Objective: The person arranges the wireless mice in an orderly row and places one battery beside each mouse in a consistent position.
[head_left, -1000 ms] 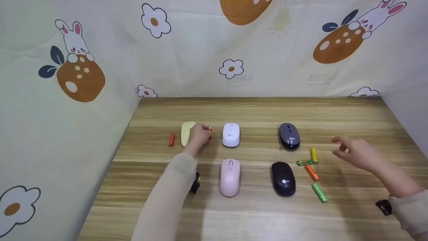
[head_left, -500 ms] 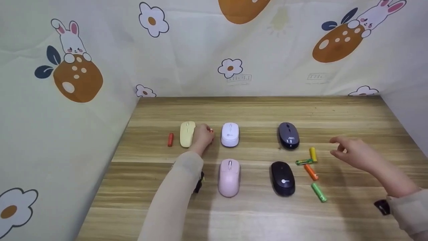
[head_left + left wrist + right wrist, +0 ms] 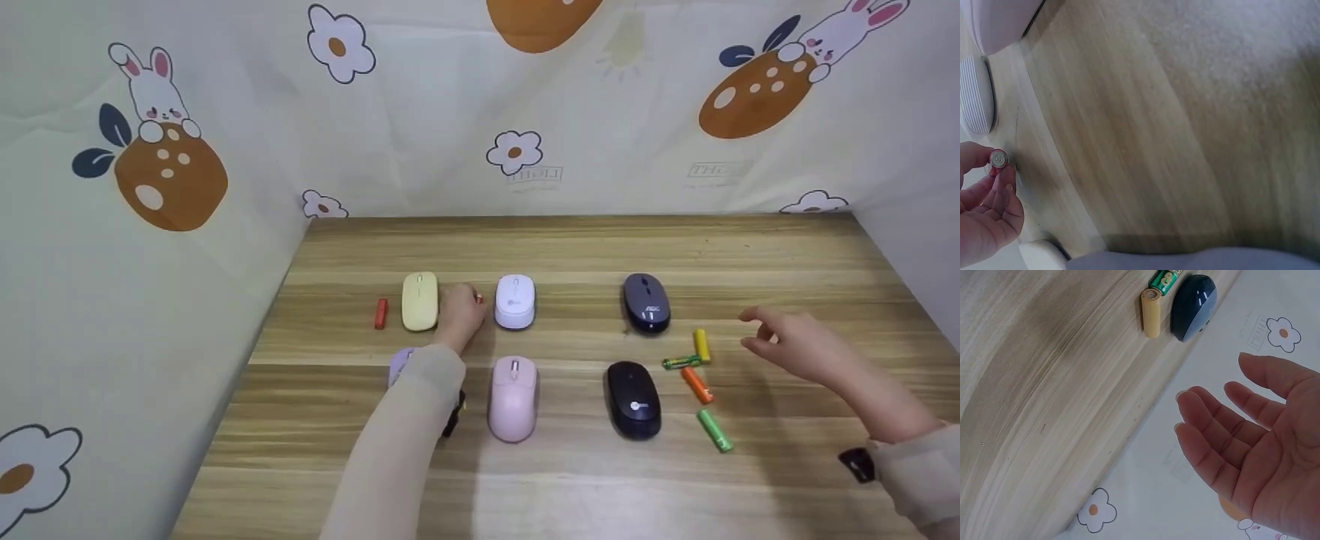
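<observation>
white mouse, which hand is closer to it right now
Left. The left hand is just beside the white mouse, on its left, pinching a red battery; the right hand is far off to its right, past the dark gray mouse.

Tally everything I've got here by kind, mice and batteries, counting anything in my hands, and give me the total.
Mice: 6 (pale yellow mouse, white, partly hidden purple, pink, grey, black)
Batteries: 6 (red battery in left hand, loose red, yellow battery, orange, dark green, light green)
Total: 12
</observation>
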Available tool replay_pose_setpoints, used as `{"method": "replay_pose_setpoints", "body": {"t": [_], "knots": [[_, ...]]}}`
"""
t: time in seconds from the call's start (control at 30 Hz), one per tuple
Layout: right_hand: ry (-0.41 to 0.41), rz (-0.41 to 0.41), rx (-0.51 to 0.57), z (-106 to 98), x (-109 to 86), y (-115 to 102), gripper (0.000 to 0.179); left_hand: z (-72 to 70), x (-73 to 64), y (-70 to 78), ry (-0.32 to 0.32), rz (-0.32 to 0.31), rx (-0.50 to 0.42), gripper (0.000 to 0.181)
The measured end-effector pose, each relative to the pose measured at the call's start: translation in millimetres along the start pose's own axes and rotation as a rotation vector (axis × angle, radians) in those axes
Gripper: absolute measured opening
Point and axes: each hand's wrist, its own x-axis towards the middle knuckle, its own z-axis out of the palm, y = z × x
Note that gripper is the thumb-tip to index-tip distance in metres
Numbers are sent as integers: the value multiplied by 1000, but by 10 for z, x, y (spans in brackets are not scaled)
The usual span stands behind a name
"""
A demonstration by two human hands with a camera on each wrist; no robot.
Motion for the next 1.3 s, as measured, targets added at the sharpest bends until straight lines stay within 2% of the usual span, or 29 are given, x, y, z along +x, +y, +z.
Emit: {"method": "replay_pose_setpoints", "body": {"t": [0.27, 0.57, 0.7, 0.8, 0.87, 0.97, 1.1, 1.3], "knots": [[-8, 7, 2, 24, 12, 15, 36, 57, 20, -28, 8, -17, 9, 33], [-19, 21, 10, 13, -2, 13, 38, 48, -4, -16, -10, -49, -16, 29], [-17, 20, 5, 0, -7, 3, 38, 38, -4, -25, -11, -55, 8, 28], [-17, 25, 3, -8, -11, 1, 39, 21, -1, -36, -18, -60, 9, 19], [-20, 27, 3, -9, -13, 2, 39, -4, -3, -44, -44, -82, -27, 8], [-21, 32, 4, -14, -18, 0, 39, -57, -1, -56, -67, -114, -78, 23], [-26, 42, 9, -20, -25, 6, 40, -168, 16, -41, -48, -132, -104, 38], [-28, 54, 6, -26, -30, 15, 41, -370, 49, 50, -17, -89, -127, 43]]}}
